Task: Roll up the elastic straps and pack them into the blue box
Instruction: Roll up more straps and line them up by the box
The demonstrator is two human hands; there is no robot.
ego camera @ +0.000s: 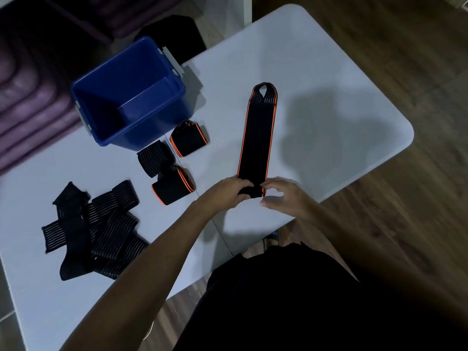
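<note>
White table (329,84): one blue box (101,133), three rolled straps (188,139), hands (255,193) gripping another

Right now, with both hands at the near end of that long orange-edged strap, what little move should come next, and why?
Probably keep rolling the near end forward. The left hand and right hand pinch a small started roll, while most of the orange-edged strap lies flat on the white table. Three finished rolls wait beside the blue box, which looks empty.

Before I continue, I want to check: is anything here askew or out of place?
Nothing is damaged. The rolled straps sit outside the empty blue box, and the unrolled striped straps lie tangled in a heap.
</note>
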